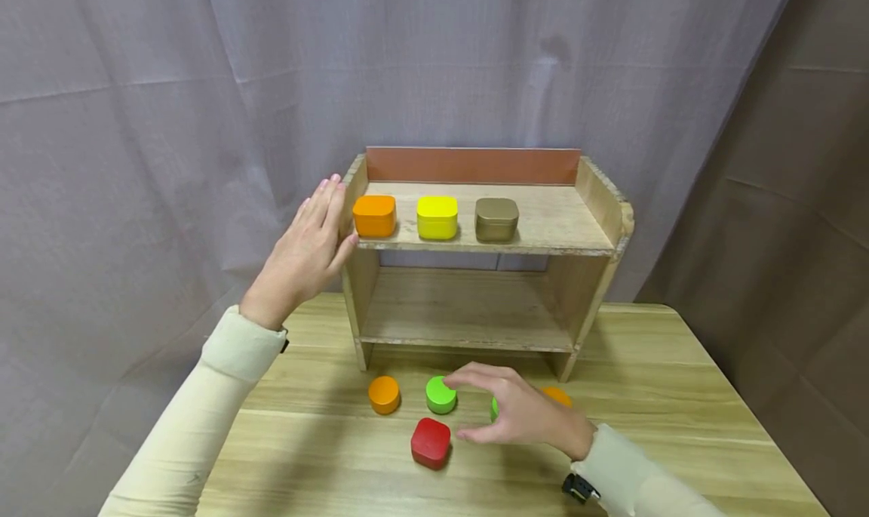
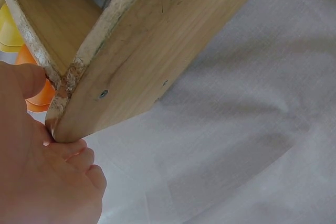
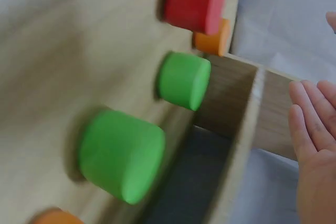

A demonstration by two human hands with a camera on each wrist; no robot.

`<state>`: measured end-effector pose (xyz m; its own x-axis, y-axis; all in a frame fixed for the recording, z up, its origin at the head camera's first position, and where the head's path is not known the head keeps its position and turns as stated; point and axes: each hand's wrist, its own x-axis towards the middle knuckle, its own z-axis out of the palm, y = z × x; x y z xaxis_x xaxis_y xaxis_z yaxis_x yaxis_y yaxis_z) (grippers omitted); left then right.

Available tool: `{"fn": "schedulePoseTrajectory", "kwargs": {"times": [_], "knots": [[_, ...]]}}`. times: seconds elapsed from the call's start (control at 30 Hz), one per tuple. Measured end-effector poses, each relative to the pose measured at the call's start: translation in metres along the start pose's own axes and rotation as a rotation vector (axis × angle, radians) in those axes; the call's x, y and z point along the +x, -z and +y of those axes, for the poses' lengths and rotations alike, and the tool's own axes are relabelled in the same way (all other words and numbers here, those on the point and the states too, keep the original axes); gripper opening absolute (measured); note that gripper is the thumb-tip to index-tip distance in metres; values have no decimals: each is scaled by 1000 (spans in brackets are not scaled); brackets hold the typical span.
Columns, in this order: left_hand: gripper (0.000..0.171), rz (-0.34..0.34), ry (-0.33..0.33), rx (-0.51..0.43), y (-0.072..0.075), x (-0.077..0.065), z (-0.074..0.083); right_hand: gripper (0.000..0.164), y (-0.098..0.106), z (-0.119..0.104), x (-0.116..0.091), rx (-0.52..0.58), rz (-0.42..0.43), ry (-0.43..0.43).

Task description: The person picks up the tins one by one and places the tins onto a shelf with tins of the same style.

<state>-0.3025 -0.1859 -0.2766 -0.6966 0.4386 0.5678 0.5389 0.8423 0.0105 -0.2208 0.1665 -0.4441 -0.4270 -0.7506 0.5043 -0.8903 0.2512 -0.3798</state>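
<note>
My left hand (image 1: 304,241) rests at the left side panel of a two-tier wooden shelf (image 1: 468,306). Its fingers are straight and together along the panel, and the thumb touches the front corner, as the left wrist view also shows on the panel (image 2: 121,66). Over the table, my right hand (image 1: 519,411) has thumb and fingers spread apart with nothing between them. Just left of it are a green cylinder (image 1: 441,396) and a red rounded block (image 1: 431,443). It partly covers a second green cylinder (image 3: 121,156) and an orange piece (image 1: 557,396).
On the upper shelf stand orange (image 1: 375,216), yellow (image 1: 437,217) and bronze (image 1: 496,220) rounded blocks in a row. An orange cylinder (image 1: 384,395) is on the wood-grain table (image 1: 326,456) in front of the shelf's left leg. Grey curtains (image 1: 475,64) hang behind.
</note>
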Motion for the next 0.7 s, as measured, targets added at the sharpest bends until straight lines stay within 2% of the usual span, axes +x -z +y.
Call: {"fn": "schedulePoseTrajectory", "kwargs": {"times": [0.2, 0.37, 0.43, 0.7], "knots": [[75, 1, -4, 0, 0, 0, 1, 68, -21, 4, -14, -9, -60, -87], [75, 0, 1, -5, 1, 0, 2, 67, -35, 8, -20, 3, -136, -247], [75, -1, 4, -5, 1, 0, 2, 68, -42, 9, -22, -1, -160, -285], [75, -6, 8, -4, 1, -1, 1, 71, -61, 13, -23, -30, -173, -304]]}}
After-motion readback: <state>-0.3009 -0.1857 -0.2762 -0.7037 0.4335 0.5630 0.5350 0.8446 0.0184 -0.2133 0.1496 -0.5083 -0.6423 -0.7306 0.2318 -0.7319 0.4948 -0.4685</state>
